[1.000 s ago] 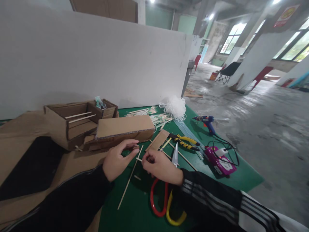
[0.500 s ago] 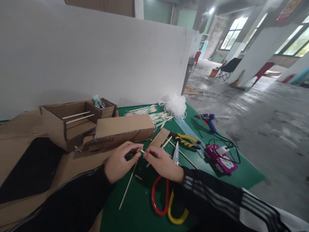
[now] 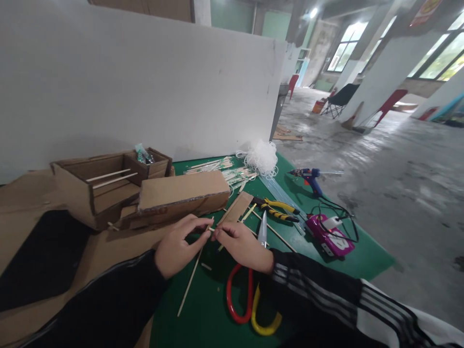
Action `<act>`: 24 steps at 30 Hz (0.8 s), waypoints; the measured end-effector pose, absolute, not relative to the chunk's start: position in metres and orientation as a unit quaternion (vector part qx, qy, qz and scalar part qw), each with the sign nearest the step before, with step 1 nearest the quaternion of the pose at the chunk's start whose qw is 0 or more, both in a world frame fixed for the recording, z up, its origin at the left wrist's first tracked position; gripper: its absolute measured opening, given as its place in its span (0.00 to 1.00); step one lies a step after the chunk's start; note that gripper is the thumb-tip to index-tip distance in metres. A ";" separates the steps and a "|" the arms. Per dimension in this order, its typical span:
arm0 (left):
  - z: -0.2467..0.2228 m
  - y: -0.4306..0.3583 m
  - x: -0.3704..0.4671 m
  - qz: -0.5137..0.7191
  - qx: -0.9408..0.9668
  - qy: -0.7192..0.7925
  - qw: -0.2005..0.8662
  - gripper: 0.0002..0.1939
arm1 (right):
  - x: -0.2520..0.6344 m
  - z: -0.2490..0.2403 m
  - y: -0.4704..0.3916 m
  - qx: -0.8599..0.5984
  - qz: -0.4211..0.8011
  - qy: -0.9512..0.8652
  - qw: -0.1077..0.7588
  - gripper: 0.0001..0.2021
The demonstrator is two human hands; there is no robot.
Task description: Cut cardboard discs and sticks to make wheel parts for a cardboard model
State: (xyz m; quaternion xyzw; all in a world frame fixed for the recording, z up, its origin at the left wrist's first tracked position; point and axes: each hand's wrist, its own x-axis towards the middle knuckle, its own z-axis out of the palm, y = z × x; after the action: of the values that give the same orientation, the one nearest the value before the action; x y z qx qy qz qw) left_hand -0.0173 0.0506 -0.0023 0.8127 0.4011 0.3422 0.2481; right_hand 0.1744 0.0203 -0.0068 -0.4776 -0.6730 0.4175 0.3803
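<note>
Thumb and fingers of my left hand (image 3: 178, 245) are closed in a pinch on a small tan piece (image 3: 212, 222), which looks like cardboard seen edge-on. My right hand (image 3: 242, 243) is closed on a short wooden stick (image 3: 211, 229) whose end meets that piece; the fingers hide the rest. A longer wooden stick (image 3: 189, 285) and a short cut bit (image 3: 206, 266) lie below my hands. Scissors (image 3: 239, 304) with one red and one yellow handle lie under my right wrist. A cardboard strip (image 3: 237, 209) is just beyond my right hand.
A cardboard box (image 3: 76, 193) with sticks across it and a closed cardboard block (image 3: 184, 189) stand at left. Yellow-black pliers (image 3: 281, 208), a glue gun (image 3: 311, 180), a purple power strip (image 3: 329, 237) with a black cable, and white string (image 3: 263, 159) are on the green table (image 3: 373, 261).
The small tan piece has turned between my left fingers, from showing its face to showing a thin edge. My hands stay close together, and the view has shifted slightly.
</note>
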 end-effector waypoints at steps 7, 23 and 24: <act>-0.001 0.049 -0.016 0.330 0.825 0.404 0.218 0.11 | 0.174 -0.005 0.018 -0.485 0.408 -0.670 0.386 0.12; 0.002 0.033 -0.006 0.333 0.803 0.453 0.195 0.12 | 0.170 -0.001 0.010 -0.500 0.354 -0.687 0.390 0.14; 0.001 0.032 -0.006 0.335 0.801 0.457 0.196 0.12 | 0.170 0.000 0.009 -0.505 0.341 -0.691 0.388 0.14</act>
State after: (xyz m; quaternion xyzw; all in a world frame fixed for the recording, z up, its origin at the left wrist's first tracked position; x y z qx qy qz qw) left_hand -0.0056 0.0319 0.0013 0.8005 0.4566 0.3349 0.1963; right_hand 0.1698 0.0089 -0.0002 -0.5052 -0.6912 0.3410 0.3882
